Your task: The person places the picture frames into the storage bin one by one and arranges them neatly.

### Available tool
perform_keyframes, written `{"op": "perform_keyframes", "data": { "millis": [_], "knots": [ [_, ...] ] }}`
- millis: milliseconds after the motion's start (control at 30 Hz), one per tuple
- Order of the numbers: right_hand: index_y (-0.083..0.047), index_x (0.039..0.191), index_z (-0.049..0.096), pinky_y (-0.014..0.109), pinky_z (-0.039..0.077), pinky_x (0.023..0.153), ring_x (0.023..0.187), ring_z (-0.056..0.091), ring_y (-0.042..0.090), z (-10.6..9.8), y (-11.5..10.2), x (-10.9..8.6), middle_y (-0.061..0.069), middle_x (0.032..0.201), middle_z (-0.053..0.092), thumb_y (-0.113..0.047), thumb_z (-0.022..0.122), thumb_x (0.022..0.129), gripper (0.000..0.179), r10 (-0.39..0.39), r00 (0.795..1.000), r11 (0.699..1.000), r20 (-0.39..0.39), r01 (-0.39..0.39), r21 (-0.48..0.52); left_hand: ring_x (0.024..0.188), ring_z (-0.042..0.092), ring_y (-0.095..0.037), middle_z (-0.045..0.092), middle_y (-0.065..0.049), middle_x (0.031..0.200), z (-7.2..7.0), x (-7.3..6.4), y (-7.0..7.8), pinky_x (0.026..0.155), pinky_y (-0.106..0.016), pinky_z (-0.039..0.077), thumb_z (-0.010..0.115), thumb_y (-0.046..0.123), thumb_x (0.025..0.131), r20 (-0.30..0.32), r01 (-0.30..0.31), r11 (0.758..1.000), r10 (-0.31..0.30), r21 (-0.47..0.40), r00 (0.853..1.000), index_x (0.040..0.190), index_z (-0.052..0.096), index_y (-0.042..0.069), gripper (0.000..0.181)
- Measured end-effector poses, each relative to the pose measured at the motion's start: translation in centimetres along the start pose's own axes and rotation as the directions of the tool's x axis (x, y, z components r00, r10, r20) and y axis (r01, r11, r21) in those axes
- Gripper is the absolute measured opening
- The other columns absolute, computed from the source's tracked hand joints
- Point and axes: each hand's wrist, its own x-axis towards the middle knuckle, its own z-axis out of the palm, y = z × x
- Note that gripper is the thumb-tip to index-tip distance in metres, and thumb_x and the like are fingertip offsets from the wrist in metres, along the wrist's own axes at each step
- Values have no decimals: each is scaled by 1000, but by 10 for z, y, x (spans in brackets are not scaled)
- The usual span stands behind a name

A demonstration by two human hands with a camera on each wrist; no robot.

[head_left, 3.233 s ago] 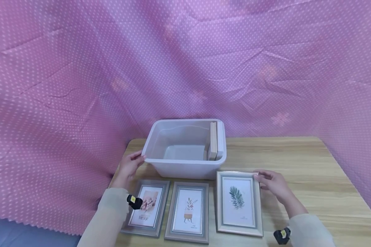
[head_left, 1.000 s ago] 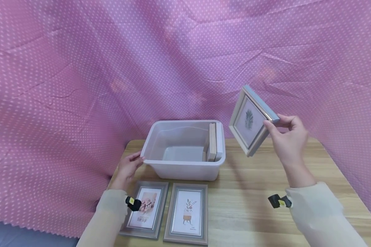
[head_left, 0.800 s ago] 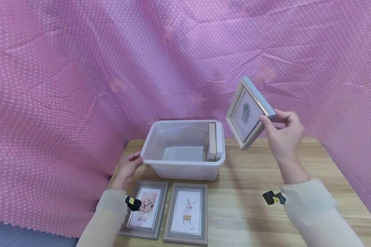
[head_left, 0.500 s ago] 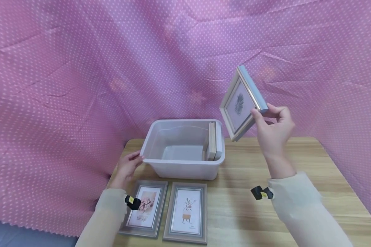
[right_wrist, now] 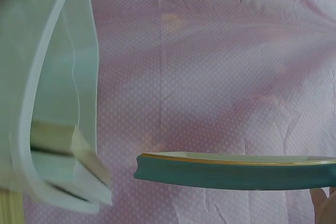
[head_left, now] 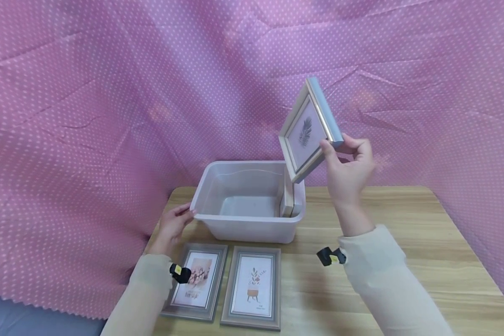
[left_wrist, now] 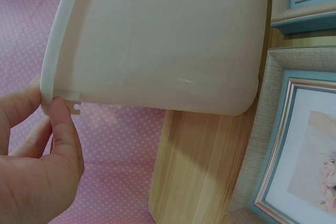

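Note:
My right hand (head_left: 349, 170) pinches a picture frame (head_left: 305, 130) with a leaf print by its edge, thumb on the front. It hangs tilted above the right side of a white plastic bin (head_left: 248, 229). In the right wrist view the picture frame (right_wrist: 236, 174) shows its blue-green edge, apart from the bin (right_wrist: 31, 77). My left hand (head_left: 174, 227) grips the bin's left front rim; in the left wrist view thumb and fingers of the left hand (left_wrist: 44, 161) pinch that rim. Inside the bin, two frames (head_left: 288, 200) stand upright along the right wall, partly hidden by the held one.
Two picture frames lie face up before the bin: one with a flower photo (head_left: 197, 282), partly behind the left wrist, and one with a potted plant print (head_left: 252, 287). A wooden table (head_left: 395, 233) bears everything. Pink dotted cloth (head_left: 151, 93) hangs behind and at the sides.
The leaf-print frame was lifted off the table at the right and tilted up. It then moved left and higher, to above the bin's right side. My left hand has stayed on the rim.

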Motion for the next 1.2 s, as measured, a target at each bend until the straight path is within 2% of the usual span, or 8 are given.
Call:
{"op": "perform_keyframes", "data": {
  "millis": [200, 433, 567, 733, 967, 1200],
  "knots": [
    [6, 97, 56, 21, 57, 66, 78, 62, 14, 13, 3, -9, 12, 99, 65, -13, 81, 76, 38, -31, 1000, 999, 3, 31, 11, 116, 51, -25, 46, -23, 136, 2, 0, 0, 92, -22, 49, 59, 4, 94, -2, -9, 1000, 9, 10, 1000, 137, 45, -5, 46],
    [11, 98, 53, 22, 57, 66, 81, 60, 13, 30, 5, -26, 11, 103, 64, -16, 80, 77, 43, 16, 1000, 999, 24, -17, 35, 107, 54, -17, 47, -22, 135, 0, 1, -1, 88, -19, 50, 60, 4, 93, -11, -3, 1000, 3, 5, 1000, 137, 45, -5, 47],
    [11, 98, 53, 24, 57, 65, 80, 60, 15, 38, 13, -38, 14, 101, 64, -11, 80, 77, 40, 12, 999, 999, 36, -13, 31, 100, 56, -12, 47, -22, 132, -1, 0, -1, 87, -18, 50, 60, 2, 93, -11, -9, 1000, 9, -3, 1000, 136, 45, -6, 46],
    [11, 96, 55, 24, 57, 62, 78, 60, 17, 47, 26, -54, 15, 99, 64, -6, 81, 75, 38, 18, 999, 999, 30, -19, 26, 99, 56, -11, 46, -23, 132, -1, -1, -1, 88, -19, 50, 59, 2, 93, 1, -16, 1000, 16, -12, 1000, 136, 44, -7, 46],
    [8, 91, 54, 24, 57, 62, 78, 60, 18, 56, 41, -71, 14, 99, 65, -6, 82, 74, 35, 59, 998, 998, 26, -59, 16, 100, 55, -12, 45, -24, 134, 0, -1, 0, 89, -19, 50, 59, 2, 93, -2, -8, 1000, 8, -16, 1000, 137, 43, -7, 47],
    [7, 87, 53, 27, 58, 62, 77, 59, 19, 64, 56, -87, 14, 100, 63, -3, 81, 74, 33, 101, 995, 995, 16, -100, -18, 94, 56, -7, 46, -24, 134, 1, 0, -1, 88, -18, 50, 60, 0, 93, -13, -5, 999, 4, -41, 1000, 136, 44, -7, 47]
  ]
}}
